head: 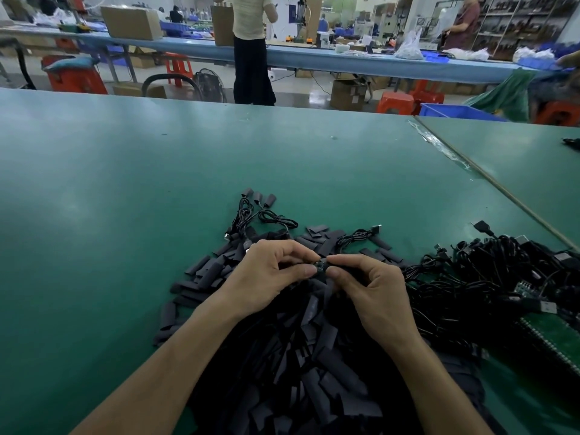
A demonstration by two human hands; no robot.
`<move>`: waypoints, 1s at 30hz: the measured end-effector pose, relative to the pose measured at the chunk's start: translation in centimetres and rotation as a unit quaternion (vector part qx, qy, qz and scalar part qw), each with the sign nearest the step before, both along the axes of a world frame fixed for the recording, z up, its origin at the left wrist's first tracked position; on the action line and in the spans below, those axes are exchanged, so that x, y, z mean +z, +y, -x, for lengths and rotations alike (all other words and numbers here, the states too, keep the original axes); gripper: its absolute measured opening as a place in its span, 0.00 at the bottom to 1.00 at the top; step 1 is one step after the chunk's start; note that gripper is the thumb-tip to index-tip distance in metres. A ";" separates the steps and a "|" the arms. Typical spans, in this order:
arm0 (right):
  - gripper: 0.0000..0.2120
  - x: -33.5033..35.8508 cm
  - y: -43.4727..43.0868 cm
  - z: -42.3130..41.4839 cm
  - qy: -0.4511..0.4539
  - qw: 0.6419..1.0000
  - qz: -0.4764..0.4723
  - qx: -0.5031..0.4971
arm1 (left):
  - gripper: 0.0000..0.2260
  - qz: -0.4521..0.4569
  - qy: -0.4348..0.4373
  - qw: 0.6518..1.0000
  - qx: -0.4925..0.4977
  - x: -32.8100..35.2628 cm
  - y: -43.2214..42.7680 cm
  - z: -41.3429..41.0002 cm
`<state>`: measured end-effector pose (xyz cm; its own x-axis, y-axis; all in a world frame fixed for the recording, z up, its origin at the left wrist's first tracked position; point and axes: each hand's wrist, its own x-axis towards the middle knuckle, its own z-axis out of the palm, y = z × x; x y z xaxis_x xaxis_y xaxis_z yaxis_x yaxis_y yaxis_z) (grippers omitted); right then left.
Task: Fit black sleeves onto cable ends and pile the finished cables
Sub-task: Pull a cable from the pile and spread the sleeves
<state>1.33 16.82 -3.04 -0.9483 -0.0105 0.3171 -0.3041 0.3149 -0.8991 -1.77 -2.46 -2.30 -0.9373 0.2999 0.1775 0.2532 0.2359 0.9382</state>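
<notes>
Hands, two, mine, raised together over the near middle of the green tabletop (125, 183). Left hand (270, 274): fingers curled, thumb and forefinger pinching one side of the cable end (320, 265), a tiny green board showing between my fingertips. Right hand (373, 287): fingers curled likewise, thumb and forefinger pinching the other side of that same piece. Dark material shows inside both grips; I cannot tell which side is the sleeve and which the wire. Sleeves (314, 356), black, flat, short, many: a loose heap under and before my wrists, spreading out to the left and beyond my knuckles. Finished cables (260, 215), a few, coiled loosely just past the heap, their sleeved ends lying side by side at the far edge and pointing away from me. Single cable (361, 235), bundled, with a bare plug, resting on the far rim of the sleeves to the right of the finished ones. Cable tangle (486, 277), large, black, plugs sticking out, to the right of my right hand. Circuit panel (558, 337), green, with a toothed edge, at the near right beside the tangle. Second tabletop (533, 158), green, butted against the first on the right. Person (252, 48), standing at a long blue bench well beyond.
</notes>
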 end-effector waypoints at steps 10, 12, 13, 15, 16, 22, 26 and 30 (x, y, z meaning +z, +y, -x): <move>0.10 -0.1 0.0 0.0 -0.007 0.999 -0.013 0.030 | 0.08 0.066 0.007 0.998 -0.020 0.1 0.0 -0.2; 0.09 -0.2 0.0 0.1 -0.011 1.000 -0.005 0.021 | 0.08 0.085 0.013 0.996 -0.005 0.3 -0.1 -0.2; 0.09 -0.2 0.0 0.1 -0.013 1.000 0.000 0.017 | 0.08 0.097 0.019 0.995 0.007 0.4 -0.1 -0.2; 0.07 -0.2 0.1 0.2 -0.014 1.000 0.008 0.011 | 0.05 0.112 0.031 0.993 0.028 0.6 -0.2 -0.2; 0.06 -0.2 0.2 0.2 -0.014 1.000 0.012 0.009 | 0.04 0.113 0.031 0.993 0.030 0.7 -0.3 -0.2; 0.05 -0.1 0.2 0.2 -0.018 0.999 0.026 0.016 | 0.08 0.087 -0.009 0.996 -0.022 1.1 -0.5 -0.4; 0.11 0.1 0.0 0.1 -0.020 0.999 0.009 0.037 | 0.06 0.049 -0.057 0.997 -0.026 0.9 -0.5 -0.4; 0.10 0.1 -0.1 -0.1 -0.014 0.999 0.012 0.032 | 0.06 0.034 -0.076 0.996 -0.022 0.8 -0.3 -0.4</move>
<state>1.46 16.74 -2.92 -0.9548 -0.0638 0.2904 -0.2966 0.2747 -0.9147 -1.33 -2.78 -1.53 -0.9377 0.3473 0.0123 0.1205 0.2918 0.9489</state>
